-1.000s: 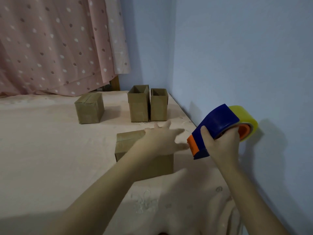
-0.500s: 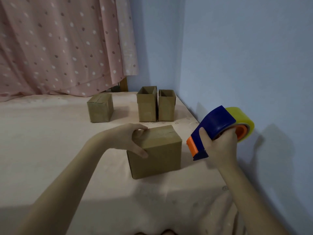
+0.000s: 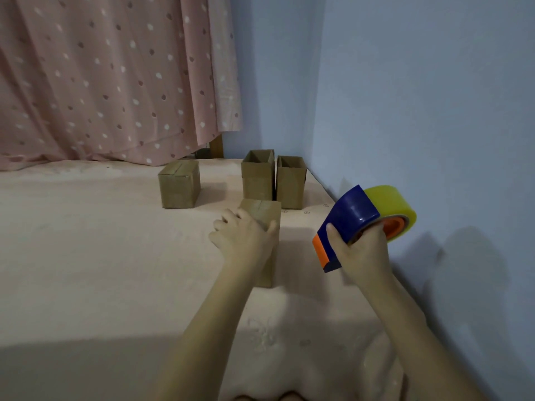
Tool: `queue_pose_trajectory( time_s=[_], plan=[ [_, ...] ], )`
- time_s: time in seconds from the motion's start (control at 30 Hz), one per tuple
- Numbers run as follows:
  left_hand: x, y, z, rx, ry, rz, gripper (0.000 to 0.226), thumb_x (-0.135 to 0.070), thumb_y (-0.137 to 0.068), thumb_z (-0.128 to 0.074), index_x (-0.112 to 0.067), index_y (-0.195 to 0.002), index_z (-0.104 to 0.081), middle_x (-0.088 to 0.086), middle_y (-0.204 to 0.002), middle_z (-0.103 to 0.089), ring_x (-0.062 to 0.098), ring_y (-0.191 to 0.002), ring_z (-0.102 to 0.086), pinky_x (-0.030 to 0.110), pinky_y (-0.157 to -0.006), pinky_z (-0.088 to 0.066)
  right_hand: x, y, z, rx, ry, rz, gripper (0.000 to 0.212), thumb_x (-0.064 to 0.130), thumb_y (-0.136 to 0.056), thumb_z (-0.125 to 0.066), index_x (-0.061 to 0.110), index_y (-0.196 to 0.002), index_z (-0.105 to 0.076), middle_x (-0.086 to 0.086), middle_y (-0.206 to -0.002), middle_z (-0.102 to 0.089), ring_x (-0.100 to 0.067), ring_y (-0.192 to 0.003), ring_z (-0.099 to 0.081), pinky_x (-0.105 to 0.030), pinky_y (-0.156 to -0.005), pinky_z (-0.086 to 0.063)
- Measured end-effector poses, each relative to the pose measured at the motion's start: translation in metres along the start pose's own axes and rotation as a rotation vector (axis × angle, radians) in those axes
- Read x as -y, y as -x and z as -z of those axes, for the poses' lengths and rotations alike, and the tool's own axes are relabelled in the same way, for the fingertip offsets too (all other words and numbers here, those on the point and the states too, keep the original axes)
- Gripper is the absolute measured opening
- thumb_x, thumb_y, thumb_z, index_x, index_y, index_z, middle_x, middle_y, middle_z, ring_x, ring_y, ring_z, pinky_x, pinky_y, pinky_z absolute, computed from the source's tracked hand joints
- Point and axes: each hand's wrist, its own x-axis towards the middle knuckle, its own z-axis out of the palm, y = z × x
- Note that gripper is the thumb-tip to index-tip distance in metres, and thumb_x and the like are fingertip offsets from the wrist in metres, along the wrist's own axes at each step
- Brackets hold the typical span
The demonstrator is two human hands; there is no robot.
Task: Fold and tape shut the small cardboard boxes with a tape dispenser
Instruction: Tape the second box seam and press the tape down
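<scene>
your left hand grips upright box, long axis vertical; right hand grips tape dispenser, orange nose down-left.

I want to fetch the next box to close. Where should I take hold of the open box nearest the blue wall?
Probably by its two side walls, coming from the front. The open box stands upright in the corner, its right side near the wall and its left against another open box, so slide it toward you first or pinch its top rim from above.
</scene>
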Motion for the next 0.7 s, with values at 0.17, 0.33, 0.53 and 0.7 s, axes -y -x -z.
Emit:
queue_pose_trajectory(
  time_s=[0.17,0.33,0.53,0.7],
  plan=[
    [0.002,0.002,-0.003,-0.001,0.078,-0.04,0.071,-0.064,-0.092,-0.029,-0.004,-0.129,-0.039,0.014,-0.123,-0.046,0.03,-0.109,-0.048,0.034,-0.074,-0.033,0.002,0.003,-0.002,0.049,-0.019,-0.008,0.046,0.01,-0.081,-0.071,0.004,-0.118,-0.044,0.003,-0.097,-0.052,-0.002,-0.075,-0.051,-0.011,-0.061,-0.039],
    [0.025,0.011,0.001,-0.195,0.269,-0.081,0.043,-0.041,-0.096,-0.038,-0.005,-0.118,-0.046,0.013,-0.116,-0.048,0.026,-0.1,-0.046,0.03,-0.074,-0.035,-0.002,0.005,-0.003,0.05,-0.028,0.044,0.041,0.013,-0.081,-0.072,0.019,-0.106,-0.041,0.014,-0.085,-0.052,-0.002,-0.074,-0.055,-0.013,-0.06,-0.04],
    [-0.001,0.065,0.022,-0.077,0.83,-0.447,0.055,-0.046,-0.087,-0.06,-0.025,-0.134,-0.042,-0.012,-0.123,-0.05,0.003,-0.106,-0.05,0.023,-0.087,-0.047,-0.002,0.008,-0.003,0.168,-0.155,-0.002,0.039,0.027,-0.075,-0.074,0.029,-0.102,-0.046,0.009,-0.085,-0.059,-0.012,-0.08,-0.062,-0.022,-0.064,-0.048],
    [-0.03,0.059,0.028,0.21,1.046,-0.609,0.06,-0.046,-0.083,-0.068,-0.026,-0.135,-0.046,-0.019,-0.121,-0.055,-0.007,-0.105,-0.05,0.01,-0.081,-0.041,-0.003,0.011,0.005,0.449,0.177,0.156,0.045,0.025,-0.079,-0.068,0.016,-0.121,-0.053,-0.006,-0.106,-0.065,-0.025,-0.093,-0.062,-0.036,-0.077,-0.051]
  ],
)
